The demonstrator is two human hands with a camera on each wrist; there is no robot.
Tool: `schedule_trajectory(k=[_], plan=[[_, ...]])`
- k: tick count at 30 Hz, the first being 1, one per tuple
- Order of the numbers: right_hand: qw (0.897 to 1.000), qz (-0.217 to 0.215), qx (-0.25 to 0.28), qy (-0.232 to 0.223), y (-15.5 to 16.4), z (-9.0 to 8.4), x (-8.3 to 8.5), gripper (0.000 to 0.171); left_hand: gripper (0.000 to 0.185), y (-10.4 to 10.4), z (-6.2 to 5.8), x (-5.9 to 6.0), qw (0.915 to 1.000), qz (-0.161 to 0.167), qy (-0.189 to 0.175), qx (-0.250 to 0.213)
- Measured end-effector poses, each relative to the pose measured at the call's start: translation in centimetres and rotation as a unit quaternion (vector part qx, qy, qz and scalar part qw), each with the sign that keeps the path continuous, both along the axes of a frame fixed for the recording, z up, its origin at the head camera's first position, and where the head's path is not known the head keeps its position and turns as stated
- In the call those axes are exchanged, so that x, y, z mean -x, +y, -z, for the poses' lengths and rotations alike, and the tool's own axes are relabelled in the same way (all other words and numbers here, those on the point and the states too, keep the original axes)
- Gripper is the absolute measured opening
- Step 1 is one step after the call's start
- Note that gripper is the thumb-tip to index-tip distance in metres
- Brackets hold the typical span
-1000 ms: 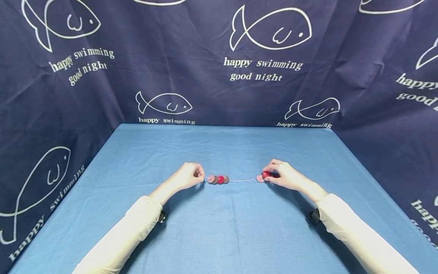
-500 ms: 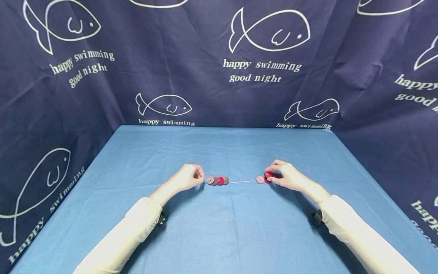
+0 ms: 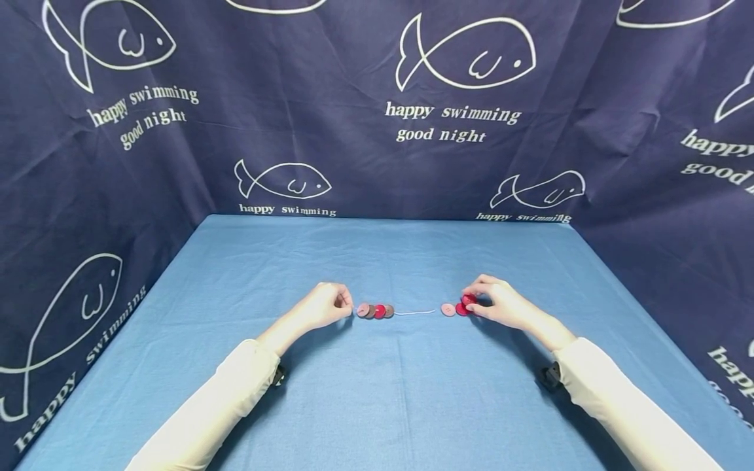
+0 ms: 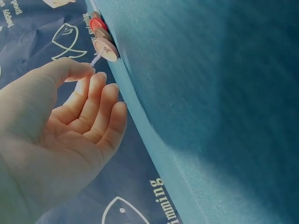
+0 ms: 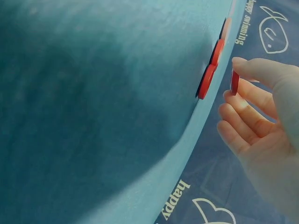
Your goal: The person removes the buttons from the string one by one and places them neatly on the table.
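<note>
Four flat round buttons (image 3: 375,310) strung on thread (image 3: 415,313).

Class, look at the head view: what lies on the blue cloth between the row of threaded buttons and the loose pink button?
Between the threaded buttons and the pink button lies only a thin thread.

makeshift recording booth, fish-print navy curtains (image 3: 353,98), blue-covered table (image 3: 383,392)

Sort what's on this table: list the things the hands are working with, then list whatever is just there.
In use:
left hand pinching the string end
threaded buttons
right hand pinching a red button
loose buttons beside it

Just there:
blue tablecloth
fish-print backdrop
</note>
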State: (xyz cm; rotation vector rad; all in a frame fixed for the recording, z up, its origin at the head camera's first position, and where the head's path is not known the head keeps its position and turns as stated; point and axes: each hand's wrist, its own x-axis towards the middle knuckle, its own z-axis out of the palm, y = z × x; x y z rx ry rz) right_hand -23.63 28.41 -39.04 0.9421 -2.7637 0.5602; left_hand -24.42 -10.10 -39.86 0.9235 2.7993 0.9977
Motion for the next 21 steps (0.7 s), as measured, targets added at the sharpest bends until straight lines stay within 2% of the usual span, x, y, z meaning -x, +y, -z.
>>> schedule_trajectory(k=[21], plan=[[1.0,0.005,-0.001,0.007,1.2,0.2,-0.3,0.027,0.006,0.2,0.0,0.0,1.0,-0.004,-0.005,0.001]])
